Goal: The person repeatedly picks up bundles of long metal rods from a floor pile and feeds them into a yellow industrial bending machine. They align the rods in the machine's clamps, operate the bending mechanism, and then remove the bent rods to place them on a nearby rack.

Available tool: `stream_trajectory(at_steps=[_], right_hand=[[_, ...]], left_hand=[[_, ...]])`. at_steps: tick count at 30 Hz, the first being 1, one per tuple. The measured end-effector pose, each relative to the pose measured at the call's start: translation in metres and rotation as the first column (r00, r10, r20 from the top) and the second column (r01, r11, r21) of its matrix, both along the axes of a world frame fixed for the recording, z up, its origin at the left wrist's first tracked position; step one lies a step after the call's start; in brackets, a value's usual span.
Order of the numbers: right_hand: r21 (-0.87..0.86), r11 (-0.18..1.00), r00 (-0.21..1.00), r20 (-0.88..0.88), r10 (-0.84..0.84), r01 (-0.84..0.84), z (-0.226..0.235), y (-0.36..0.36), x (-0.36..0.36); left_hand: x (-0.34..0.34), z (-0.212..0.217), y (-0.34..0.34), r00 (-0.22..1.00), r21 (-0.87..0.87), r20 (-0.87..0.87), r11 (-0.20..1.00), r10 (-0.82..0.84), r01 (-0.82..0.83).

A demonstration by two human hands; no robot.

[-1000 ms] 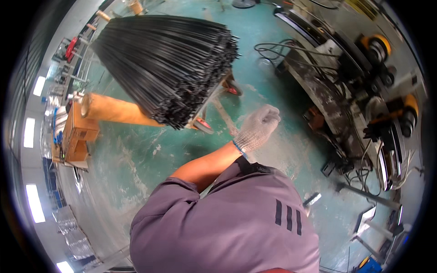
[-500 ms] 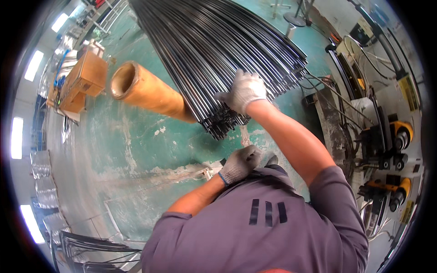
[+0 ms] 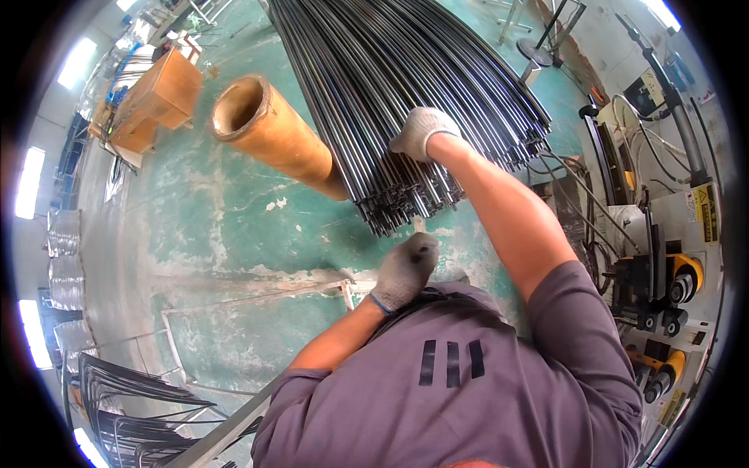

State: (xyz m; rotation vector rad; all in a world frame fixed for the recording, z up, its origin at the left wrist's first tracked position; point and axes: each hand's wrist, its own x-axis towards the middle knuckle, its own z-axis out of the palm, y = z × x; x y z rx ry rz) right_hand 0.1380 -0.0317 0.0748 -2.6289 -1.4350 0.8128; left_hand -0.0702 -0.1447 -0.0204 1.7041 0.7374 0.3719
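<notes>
A long bundle of glossy black metal rods (image 3: 367, 101) stretches away from me, its uneven ends pointing my way. Over the near part of the bundle, my right hand (image 3: 425, 134), in a pale work glove, has its fingers curled down onto a rod; the fingertips are hidden. My left hand (image 3: 407, 269), gloved with a blue cuff edge, is closed in a fist close to my body, just short of the rod ends. A dark round spot shows at the top of this fist; I cannot make out what it holds, if anything.
A thick orange-brown tube (image 3: 285, 140) leans beside the bundle's left side. Cardboard boxes (image 3: 160, 97) stand farther left. Machinery with yellow-and-black parts (image 3: 679, 281) and cables lines the right. Bent black rods (image 3: 133, 398) hang on a rack at lower left, near a grey bar (image 3: 226, 429).
My view has shifted, so the bundle sits farther right. My right hand has moved a little back along the rods and its fingers are curled more. My left fist has risen slightly toward the ends.
</notes>
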Motion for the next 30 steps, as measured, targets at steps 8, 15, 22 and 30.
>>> stream_trajectory(at_steps=[8, 15, 22, 30], right_hand=[[0.103, 0.992, 0.995, -0.071, -0.065, 0.072, -0.013, -0.014, 0.046], [0.303, 0.889, 0.595, -0.803, 0.043, 0.344, -0.052, -0.044, 0.082], [0.086, 0.888, 0.469, -0.869, -0.154, 0.452, -0.029, -0.065, 0.064], [0.069, 0.997, 0.871, -0.491, 0.022, 0.014, 0.014, -0.126, 0.089]], left_hand=[[-0.004, 0.006, -0.003, 0.998, -0.100, -0.044, 0.993, 0.053, -0.057], [-0.003, 0.009, -0.006, 1.000, -0.188, -0.029, 0.982, 0.012, -0.017], [0.016, 0.021, -0.011, 0.994, -0.128, 0.000, 0.986, -0.107, 0.106], [0.057, 0.020, -0.013, 0.919, -0.162, -0.045, 0.911, -0.391, 0.380]])
